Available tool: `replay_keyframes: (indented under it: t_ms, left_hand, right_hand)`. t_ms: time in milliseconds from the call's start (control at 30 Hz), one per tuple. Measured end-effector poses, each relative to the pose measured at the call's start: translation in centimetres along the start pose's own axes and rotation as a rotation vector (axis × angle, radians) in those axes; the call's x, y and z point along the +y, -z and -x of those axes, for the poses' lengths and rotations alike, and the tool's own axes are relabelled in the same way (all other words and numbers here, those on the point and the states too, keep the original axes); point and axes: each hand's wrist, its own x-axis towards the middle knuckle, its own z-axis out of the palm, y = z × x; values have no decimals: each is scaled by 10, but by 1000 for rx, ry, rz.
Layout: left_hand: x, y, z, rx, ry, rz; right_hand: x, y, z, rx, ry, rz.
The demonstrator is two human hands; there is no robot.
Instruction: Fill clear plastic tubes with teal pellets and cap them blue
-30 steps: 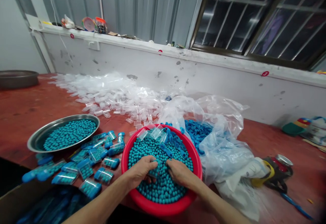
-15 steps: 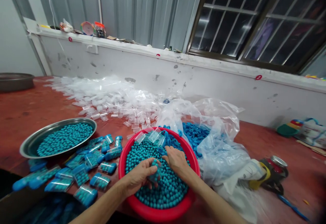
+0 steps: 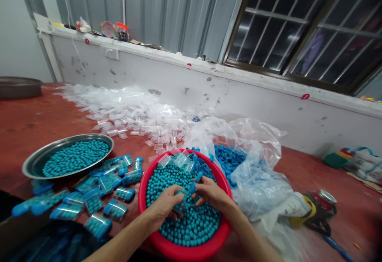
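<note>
My left hand (image 3: 164, 206) is closed around a small clear plastic container (image 3: 180, 204) with turquoise balls inside, above a red basin (image 3: 191, 251). Between the fingers of my right hand (image 3: 213, 194) is a blue plastic cap (image 3: 193, 186), close to that container but apart from it. Loose turquoise balls (image 3: 191, 230) fill much of the basin. Towards its far side lie several blue caps (image 3: 205, 169) and empty clear containers (image 3: 181, 159).
Filled, blue-capped containers (image 3: 116, 209) lie left of the basin, beside a metal tray (image 3: 31, 170) of balls. Clear empties (image 3: 134, 111) are heaped behind. A plastic bag (image 3: 258, 178) with blue caps (image 3: 228, 156) lies right, near a tape dispenser (image 3: 316, 214).
My right hand has lifted from the blue caps in the basin with one in its fingers and moved nearer my left hand. My left hand still holds the container.
</note>
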Motion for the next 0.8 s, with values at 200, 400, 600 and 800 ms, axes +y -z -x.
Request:
replay_keyframes:
  t_ms: [200, 400, 600, 800]
  left_hand:
    - [7, 8, 12, 39, -22, 25]
    - [9, 13, 13, 63, -17, 4]
    - [11, 7, 16, 18, -19, -16]
    - [10, 5, 14, 31, -71, -95]
  right_hand:
    - [16, 21, 6, 144, -107, 65]
    - [12, 21, 30, 257, 178, 730]
    - [17, -10, 17, 104, 179, 941]
    - [3, -4, 16, 53, 207, 492]
